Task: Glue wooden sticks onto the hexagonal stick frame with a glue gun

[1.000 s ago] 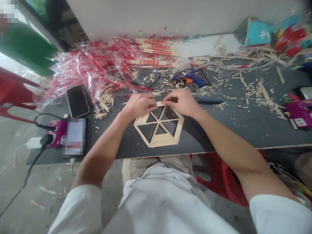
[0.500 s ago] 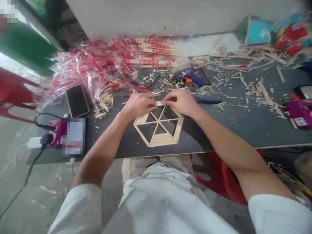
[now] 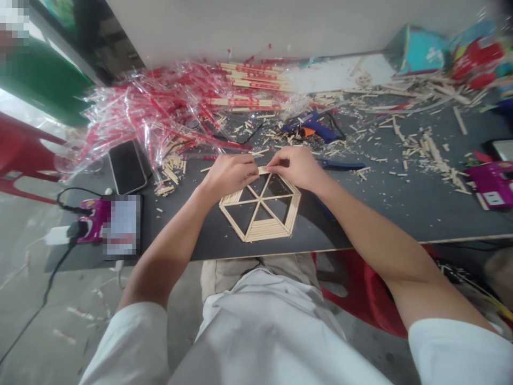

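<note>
A six-sided frame of pale wooden sticks (image 3: 267, 231) lies flat near the table's front edge, with spokes crossing at its middle. Rows of sticks fill some of its wedges from the rim inward. At its far side, my left hand (image 3: 231, 172) has its fingers closed on the left end of the stick row there. The fingers of my right hand (image 3: 294, 167) pinch the right end of the same row, by a corner of the frame. Both sets of fingertips hide most of what they hold.
Behind the hands lies a blue glue gun (image 3: 315, 127) among stick scraps. Dark-blue-handled pliers or scissors (image 3: 342, 165) rest right of my right hand. Plastic wrappers (image 3: 160, 101) heap at the back left. Two phones, one dark (image 3: 128, 167), and a purple power strip (image 3: 91, 219) are left.
Both hands stay at the far side of the frame in nearly the same pose. The whole view has shifted very slightly.
</note>
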A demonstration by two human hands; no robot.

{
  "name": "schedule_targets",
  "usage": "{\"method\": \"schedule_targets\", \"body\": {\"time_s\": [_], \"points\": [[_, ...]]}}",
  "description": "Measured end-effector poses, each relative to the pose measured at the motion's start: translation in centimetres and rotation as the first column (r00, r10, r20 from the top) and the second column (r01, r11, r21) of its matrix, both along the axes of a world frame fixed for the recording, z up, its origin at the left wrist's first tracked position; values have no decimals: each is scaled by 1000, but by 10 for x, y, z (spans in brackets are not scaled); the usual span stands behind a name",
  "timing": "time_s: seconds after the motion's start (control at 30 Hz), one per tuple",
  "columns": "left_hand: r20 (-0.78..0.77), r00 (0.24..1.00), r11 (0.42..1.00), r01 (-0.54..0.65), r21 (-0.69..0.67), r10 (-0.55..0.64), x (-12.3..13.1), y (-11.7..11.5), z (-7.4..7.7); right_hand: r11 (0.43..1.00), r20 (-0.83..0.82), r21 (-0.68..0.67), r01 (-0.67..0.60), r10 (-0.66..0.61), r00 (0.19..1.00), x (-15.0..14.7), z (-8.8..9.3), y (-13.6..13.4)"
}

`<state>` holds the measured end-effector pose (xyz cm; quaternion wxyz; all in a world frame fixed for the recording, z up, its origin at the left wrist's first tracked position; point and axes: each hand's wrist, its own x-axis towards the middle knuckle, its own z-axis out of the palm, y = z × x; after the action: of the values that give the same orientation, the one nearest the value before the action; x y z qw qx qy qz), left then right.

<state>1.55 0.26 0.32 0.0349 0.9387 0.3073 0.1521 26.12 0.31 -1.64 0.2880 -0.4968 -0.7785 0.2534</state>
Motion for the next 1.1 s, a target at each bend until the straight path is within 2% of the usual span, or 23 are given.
{"method": "schedule_targets", "body": {"time_s": [0.27, 0.43, 0.7, 0.83, 0.93, 1.1], "points": [[-13, 1000, 994, -14, 109, 15, 19, -8, -10, 998, 8, -66, -2, 2, 1000, 0, 6, 2], [-57, 998, 989, 5, 147, 4, 18, -8, -6, 988, -8, -152, -10, 9, 1000, 3, 12, 4], [-70, 998, 987, 12, 163, -1, 16, -9, -4, 984, -11, -179, 2, -4, 1000, 1, 9, 5], [-68, 998, 985, 24, 169, -12, 16, -9, -6, 982, 19, -183, 53, -51, 999, -4, 11, 4], [-92, 995, 979, 40, 200, -22, 16, -8, -7, 977, 44, -196, 88, -81, 996, -7, 15, 6], [-143, 989, 971, 67, 230, -35, 18, -5, -11, 961, 131, -264, 80, -46, 990, -9, 29, 12]]}}
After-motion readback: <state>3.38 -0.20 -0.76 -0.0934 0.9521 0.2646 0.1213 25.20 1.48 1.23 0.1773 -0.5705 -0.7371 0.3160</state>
